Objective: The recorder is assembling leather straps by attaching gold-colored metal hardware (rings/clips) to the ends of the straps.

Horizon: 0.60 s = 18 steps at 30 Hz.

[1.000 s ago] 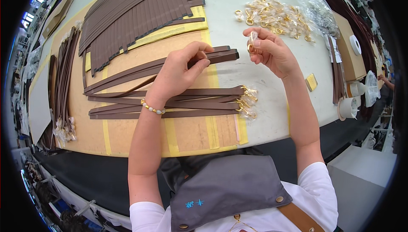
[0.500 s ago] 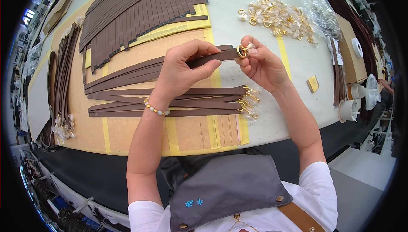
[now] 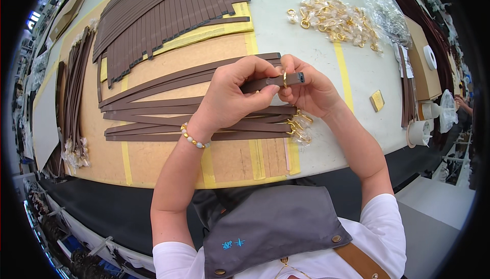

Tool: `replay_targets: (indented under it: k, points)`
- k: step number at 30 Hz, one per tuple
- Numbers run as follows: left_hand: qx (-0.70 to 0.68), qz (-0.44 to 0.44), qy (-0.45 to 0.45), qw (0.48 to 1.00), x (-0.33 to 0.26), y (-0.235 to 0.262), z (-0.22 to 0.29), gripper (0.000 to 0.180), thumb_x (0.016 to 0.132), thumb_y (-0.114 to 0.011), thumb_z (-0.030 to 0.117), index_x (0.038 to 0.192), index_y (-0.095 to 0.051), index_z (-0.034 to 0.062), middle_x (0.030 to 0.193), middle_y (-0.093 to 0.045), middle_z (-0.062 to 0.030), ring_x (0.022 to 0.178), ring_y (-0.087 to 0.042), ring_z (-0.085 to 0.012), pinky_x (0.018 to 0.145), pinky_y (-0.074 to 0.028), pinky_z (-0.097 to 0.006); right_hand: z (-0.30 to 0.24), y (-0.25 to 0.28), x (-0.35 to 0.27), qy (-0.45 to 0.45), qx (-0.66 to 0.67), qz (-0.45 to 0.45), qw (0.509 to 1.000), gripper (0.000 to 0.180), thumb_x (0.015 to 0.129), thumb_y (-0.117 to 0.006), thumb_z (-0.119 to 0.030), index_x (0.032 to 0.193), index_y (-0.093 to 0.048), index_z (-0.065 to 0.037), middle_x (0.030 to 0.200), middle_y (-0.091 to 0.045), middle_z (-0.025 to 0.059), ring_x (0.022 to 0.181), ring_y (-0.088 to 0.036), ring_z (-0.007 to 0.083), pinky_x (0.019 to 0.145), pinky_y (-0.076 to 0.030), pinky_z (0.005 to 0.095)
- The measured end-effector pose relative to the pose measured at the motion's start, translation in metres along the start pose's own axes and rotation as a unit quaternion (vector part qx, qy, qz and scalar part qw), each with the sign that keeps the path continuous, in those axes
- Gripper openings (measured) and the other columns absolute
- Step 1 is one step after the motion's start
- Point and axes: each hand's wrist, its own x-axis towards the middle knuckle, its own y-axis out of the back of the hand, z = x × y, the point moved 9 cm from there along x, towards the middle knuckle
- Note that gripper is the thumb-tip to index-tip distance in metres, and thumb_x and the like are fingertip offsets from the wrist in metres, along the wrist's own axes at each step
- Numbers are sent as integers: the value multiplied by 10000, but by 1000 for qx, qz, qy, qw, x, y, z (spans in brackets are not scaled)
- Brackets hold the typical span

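Observation:
A brown leather strap point(image 3: 261, 83) is pinched near its end between the thumb and fingers of my left hand point(image 3: 232, 87). Its dark-edged tip passes through the ring of a gold metal hook point(image 3: 285, 79). My right hand point(image 3: 315, 89) grips this hook from the right, its fingers closed; the rest of the hook is hidden behind them. Just below my hands, several straps point(image 3: 245, 136) lie with wrapped gold hooks point(image 3: 300, 126) at their right ends. More loose straps point(image 3: 163, 85) fan out to the left behind my left hand.
A big stack of brown straps point(image 3: 173, 13) lies at the far left. A heap of plastic-wrapped gold hooks point(image 3: 339, 21) is at the far right, by a clear plastic bag point(image 3: 385, 11). A small yellow-topped block point(image 3: 376, 101) and a white tape roll point(image 3: 419, 133) sit at right.
The strap's end has come through the hook's ring and now sticks out on the right. My left hand has shifted rightward, closer to my right hand.

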Motion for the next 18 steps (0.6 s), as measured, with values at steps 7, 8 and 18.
replay_targets:
  k: [7, 8, 18]
  points:
    - [34, 49, -43, 997, -2, 6, 11, 193, 838, -739, -27, 1013, -662, -2, 926, -683, -12, 844, -625, -51, 764, -520, -211, -10, -12, 1, 65, -112, -8, 992, 133, 1008, -593, -147, 1115, -613, -70, 1266, -639, 128, 1126, -635, 182, 992, -536, 341]
    - [41, 66, -65, 995, -3, 9, 17, 167, 833, -750, 10, 984, -678, -2, 862, -686, -3, 776, -614, -43, 676, -517, -198, -9, -14, 0, 59, -110, -36, 991, 151, 1017, -606, -159, 1142, -623, -75, 1306, -629, 125, 1164, -621, 191, 1039, -517, 346]
    - [106, 30, -98, 989, -7, -1, 31, 182, 759, -748, -74, 918, -691, -7, 823, -678, -8, 734, -614, -49, 633, -513, -210, -8, -17, -2, 38, -155, -52, 986, 242, 954, -716, -174, 1130, -622, -36, 1092, -684, 72, 1056, -660, 147, 875, -562, 294]
